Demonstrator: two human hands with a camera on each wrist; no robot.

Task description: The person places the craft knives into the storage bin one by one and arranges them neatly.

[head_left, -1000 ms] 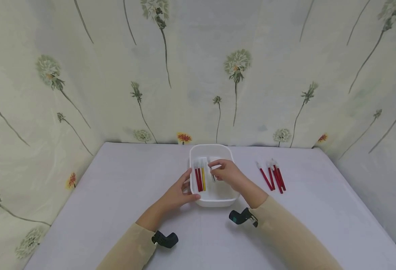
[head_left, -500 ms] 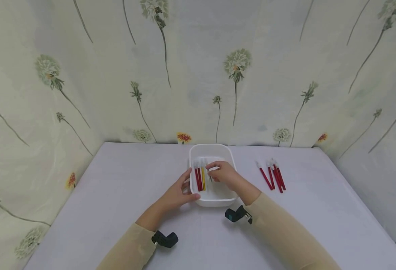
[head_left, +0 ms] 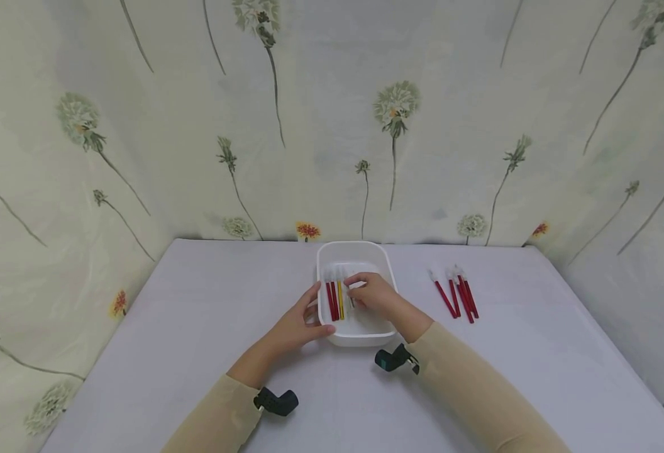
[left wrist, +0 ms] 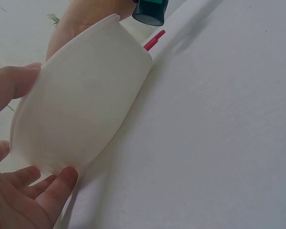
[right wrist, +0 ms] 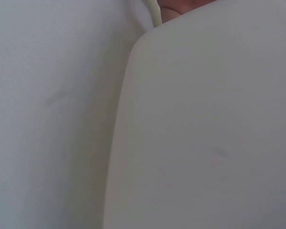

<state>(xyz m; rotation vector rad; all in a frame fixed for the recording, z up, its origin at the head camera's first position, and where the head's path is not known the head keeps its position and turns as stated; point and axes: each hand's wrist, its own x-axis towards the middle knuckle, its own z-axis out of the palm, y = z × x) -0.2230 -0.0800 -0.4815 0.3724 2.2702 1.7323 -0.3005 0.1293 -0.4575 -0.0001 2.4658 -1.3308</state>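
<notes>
A white plastic tray point(head_left: 360, 341) rests on the table. My left hand point(head_left: 297, 324) holds its left side; in the left wrist view the thumb lies at the tray's point(left wrist: 86, 95) rim and the fingers point(left wrist: 62, 191) bend against its lower wall. Inside the tray my right hand point(head_left: 377, 294) pinches a thin grey pen point(head_left: 351, 302), mostly hidden by the fingers. Left of it lie red pens point(head_left: 331, 302) and a yellow pen point(head_left: 341, 301), side by side with whitish, clear-looking tops. In the right wrist view the tray wall point(right wrist: 205, 119) hides the right hand.
Several red pens point(head_left: 463, 296) with clear tops lie loosely on the table to the right of the tray. The table point(head_left: 241, 277) has a pale cover. Behind it hangs a flower-patterned cloth point(head_left: 320, 176).
My right hand has shifted slightly left with the grey pen, bringing it closer to the yellow one. My left hand stays at the tray's side.
</notes>
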